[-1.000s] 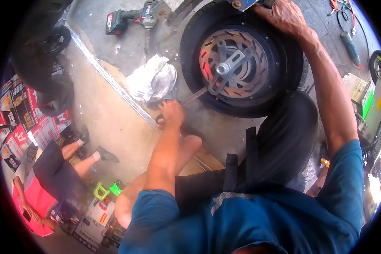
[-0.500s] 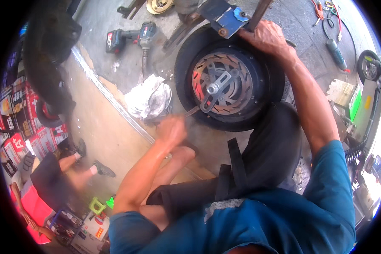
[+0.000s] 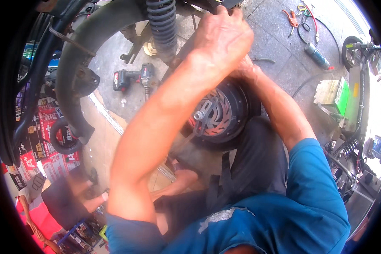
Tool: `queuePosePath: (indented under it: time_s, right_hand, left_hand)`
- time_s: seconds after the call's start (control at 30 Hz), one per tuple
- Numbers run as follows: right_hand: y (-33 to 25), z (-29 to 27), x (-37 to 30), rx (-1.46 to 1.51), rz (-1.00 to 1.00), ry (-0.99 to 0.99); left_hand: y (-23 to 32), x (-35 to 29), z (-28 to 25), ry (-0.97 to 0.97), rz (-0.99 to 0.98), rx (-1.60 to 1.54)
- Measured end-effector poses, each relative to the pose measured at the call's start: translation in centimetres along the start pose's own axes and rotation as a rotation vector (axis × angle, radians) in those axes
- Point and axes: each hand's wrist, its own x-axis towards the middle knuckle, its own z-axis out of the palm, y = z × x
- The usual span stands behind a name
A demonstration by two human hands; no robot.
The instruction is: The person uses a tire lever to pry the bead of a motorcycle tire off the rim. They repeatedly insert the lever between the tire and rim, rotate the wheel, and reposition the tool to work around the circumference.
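My left hand (image 3: 224, 36) is raised at the top, in front of a dark frame part, its fingers curled; what they hold is hidden. Just behind and below it is my right hand (image 3: 244, 67), mostly covered, its fingers out of sight. Under both forearms lies a wheel with a black tyre (image 3: 257, 99), on its side by my knee. A slotted brake disc (image 3: 220, 122) faces up on it, with a threaded axle end (image 3: 198, 115) and a flat metal arm at the centre. My left forearm hides the wheel's left part.
A coil-spring shock absorber (image 3: 162, 25) and a dark curved fender (image 3: 74, 55) hang at upper left. A cordless impact wrench (image 3: 146, 76) lies on the floor. At right are a blue canister (image 3: 316, 56), a hose and a green-sided box (image 3: 342, 97). Another person (image 3: 46, 211) is at lower left.
My left hand has left the metal bar beside the wheel and risen to the top, in front of my right hand. The view has shifted, bringing in the shock absorber and more of the fender.
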Motion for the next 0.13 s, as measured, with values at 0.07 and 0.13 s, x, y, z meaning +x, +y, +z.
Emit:
queuePosePath:
  time_s: [0.07,0.13]
  right_hand:
    - [-0.9,-1.2,-0.2,-0.047,-0.040,-0.100]
    - [0.1,-3.7,0.7,0.038,-0.020,-0.442]
  left_hand:
    - [-0.2,-0.9,-2.1,-0.329,0.218,0.299]
    - [-0.2,-2.5,-1.4,-0.328,0.239,0.561]
